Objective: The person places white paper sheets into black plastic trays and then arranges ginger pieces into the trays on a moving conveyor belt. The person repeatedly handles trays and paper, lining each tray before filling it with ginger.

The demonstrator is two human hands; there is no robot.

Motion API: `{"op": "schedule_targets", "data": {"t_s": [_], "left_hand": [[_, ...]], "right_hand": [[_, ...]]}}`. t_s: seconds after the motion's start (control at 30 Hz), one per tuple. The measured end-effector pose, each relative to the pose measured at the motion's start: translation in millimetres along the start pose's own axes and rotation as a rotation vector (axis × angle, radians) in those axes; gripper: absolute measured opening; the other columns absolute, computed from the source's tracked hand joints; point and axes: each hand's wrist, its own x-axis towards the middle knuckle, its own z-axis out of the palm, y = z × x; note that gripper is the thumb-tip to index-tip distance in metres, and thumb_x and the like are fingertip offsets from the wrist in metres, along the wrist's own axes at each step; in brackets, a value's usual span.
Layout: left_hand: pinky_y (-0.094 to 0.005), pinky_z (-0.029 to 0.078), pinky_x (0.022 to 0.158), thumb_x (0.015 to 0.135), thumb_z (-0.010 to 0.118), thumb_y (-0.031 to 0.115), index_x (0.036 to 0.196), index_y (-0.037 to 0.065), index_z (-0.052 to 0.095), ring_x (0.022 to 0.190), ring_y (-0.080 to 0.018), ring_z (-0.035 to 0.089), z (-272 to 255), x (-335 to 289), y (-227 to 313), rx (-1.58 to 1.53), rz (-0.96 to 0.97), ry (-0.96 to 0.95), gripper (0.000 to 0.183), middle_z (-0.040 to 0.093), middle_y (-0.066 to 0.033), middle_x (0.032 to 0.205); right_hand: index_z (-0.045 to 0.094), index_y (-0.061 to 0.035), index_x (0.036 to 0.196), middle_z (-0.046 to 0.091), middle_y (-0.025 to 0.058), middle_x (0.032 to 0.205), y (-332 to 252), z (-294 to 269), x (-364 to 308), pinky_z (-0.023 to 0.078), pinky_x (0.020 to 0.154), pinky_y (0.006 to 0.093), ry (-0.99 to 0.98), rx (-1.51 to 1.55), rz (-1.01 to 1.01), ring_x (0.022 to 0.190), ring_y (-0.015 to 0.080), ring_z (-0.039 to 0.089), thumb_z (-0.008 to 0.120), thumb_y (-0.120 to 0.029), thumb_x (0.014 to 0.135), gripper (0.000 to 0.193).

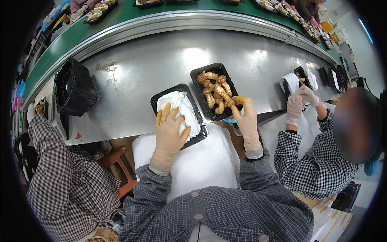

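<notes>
My left hand (pixel 167 131), in a pale glove with yellowed fingertips, rests with fingers spread on a folded white cloth or paper sheet (pixel 177 103). That sheet lines a black plastic tray (pixel 200 135) at the table's near edge. Just to the right, a second black tray (pixel 196 75) holds several brown, knobbly-stemmed mushrooms (pixel 209 87). At its lower right corner my right hand (pixel 246 121), gloved alike, has thumb and forefinger closed about the end of a mushroom (pixel 222 93).
A stack of black trays (pixel 75 86) stands at the left on the steel table (pixel 137 56). Beyond it runs a green conveyor (pixel 169 13) with filled trays. Co-workers in checked sleeves sit close on both sides; the right one's gloved hands (pixel 295 109) hold white material. White sheeting (pixel 213 161) covers my lap.
</notes>
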Motion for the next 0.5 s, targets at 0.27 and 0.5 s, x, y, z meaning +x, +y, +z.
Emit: {"op": "schedule_targets", "data": {"t_s": [0.27, 0.5], "left_hand": [[-0.0567, 0.027, 0.113, 0.074, 0.078, 0.021, 0.099, 0.006, 0.07, 0.134, -0.0376, 0.043, 0, -3, 1, 0.008, 0.003, 0.009, 0.03, 0.059, -0.0147, 0.126], [-0.0553, 0.026, 0.114, 0.074, 0.078, 0.022, 0.1, 0.006, 0.071, 0.135, -0.0374, 0.042, -2, -3, 0, 0.029, -0.006, -0.016, 0.031, 0.059, -0.0148, 0.126]], "right_hand": [[0.065, -0.0057, 0.104, 0.066, 0.0106, 0.1, -5, 3, -1, 0.049, 0.082, 0.0402, 0.026, -0.259, -0.164, 0.092, 0.0312, 0.062, 0.066, -0.004, 0.083, 0.022], [0.067, -0.0051, 0.1, 0.067, 0.0096, 0.097, -39, 17, 44, 0.048, 0.084, 0.0395, 0.064, -0.214, -0.323, 0.093, 0.0294, 0.063, 0.069, -0.008, 0.08, 0.02]]}}
